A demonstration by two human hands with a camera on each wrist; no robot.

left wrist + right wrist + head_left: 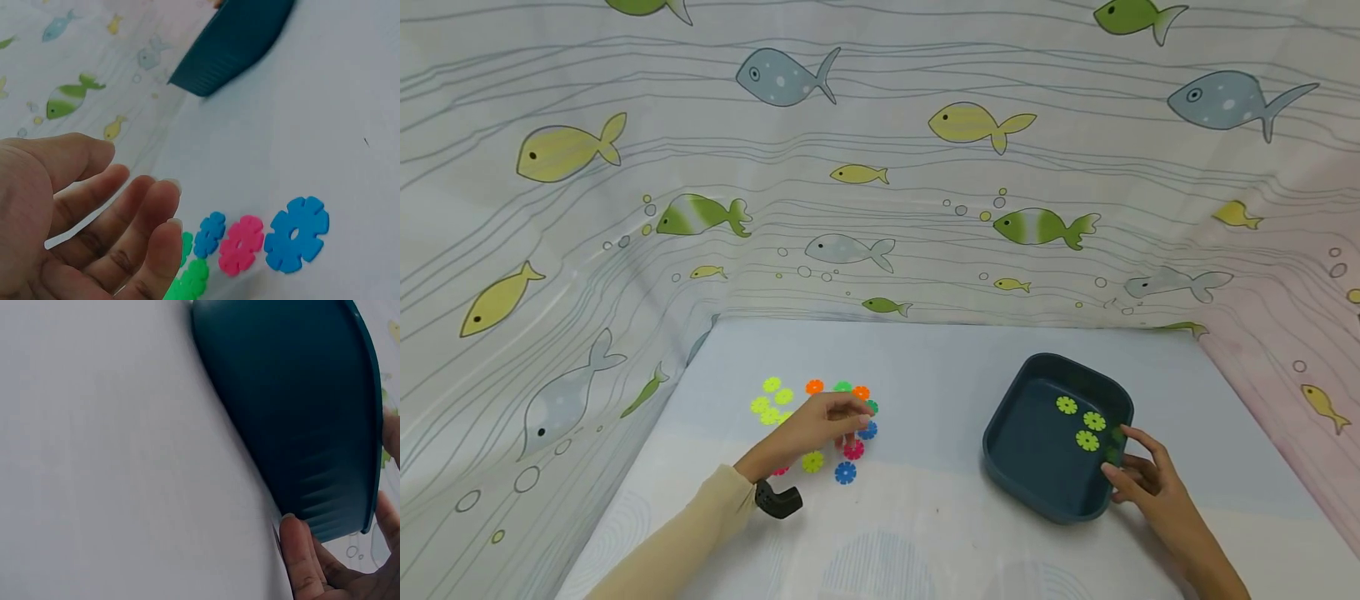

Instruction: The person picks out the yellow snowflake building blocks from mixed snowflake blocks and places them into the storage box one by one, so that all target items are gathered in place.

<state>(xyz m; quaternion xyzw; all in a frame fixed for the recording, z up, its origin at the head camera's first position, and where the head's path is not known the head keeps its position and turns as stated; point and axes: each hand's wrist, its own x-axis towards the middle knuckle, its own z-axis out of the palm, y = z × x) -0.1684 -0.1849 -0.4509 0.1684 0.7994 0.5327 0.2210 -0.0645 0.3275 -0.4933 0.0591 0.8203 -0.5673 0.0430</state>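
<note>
Several notched plastic discs in yellow, orange, green, blue and pink lie on the table, among them a blue disc [846, 472] and an orange disc [815, 387]. My left hand [820, 425] hovers over them, partly covering the group. In the left wrist view its fingers [134, 212] bend loosely around empty space, above a pink disc [241, 245] and a larger-looking blue disc [297, 235]. A dark teal plastic tub [1037, 450] stands to the right, with yellow-green discs [1087, 440] inside. My right hand [1150, 483] grips its right side, thumb near the rim, fingers against the outer wall.
A white table [925, 375] carries everything, with faint printed patterns near its front. Fish-printed curtain cloth [865, 208] encloses the back and both sides. A black strap piece [778, 500] sits at my left wrist, below a beige sleeve [700, 525].
</note>
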